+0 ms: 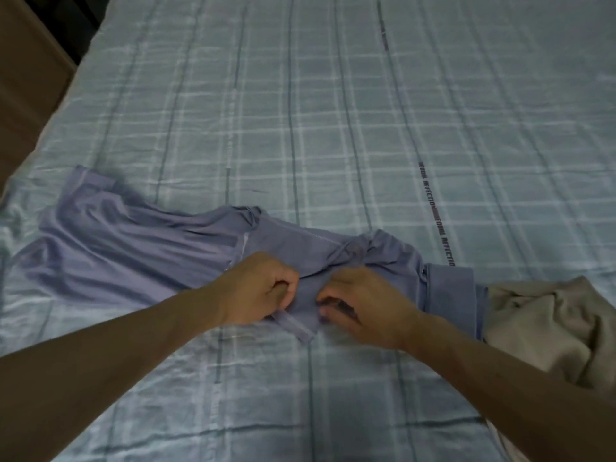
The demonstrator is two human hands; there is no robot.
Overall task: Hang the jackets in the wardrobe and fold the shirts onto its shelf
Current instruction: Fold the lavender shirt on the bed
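Stretch forward on bare forearms and nearly meet: left hand [263,288], right hand [360,305] — both palm-down, fingers curled, pinching the shirt [133,248] between thumb and fingertips.

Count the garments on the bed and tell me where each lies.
2. A lilac shirt spread across the near middle; a beige garment crumpled at the right edge, against the shirt's sleeve. Others may lie out of frame.

Pale blue checked bedsheet [333,128], brown floor [23,105] beside.

We look down on a bed [333,111] with a pale blue checked sheet, where a crumpled lilac shirt [133,248] and a beige garment [540,321] lie.
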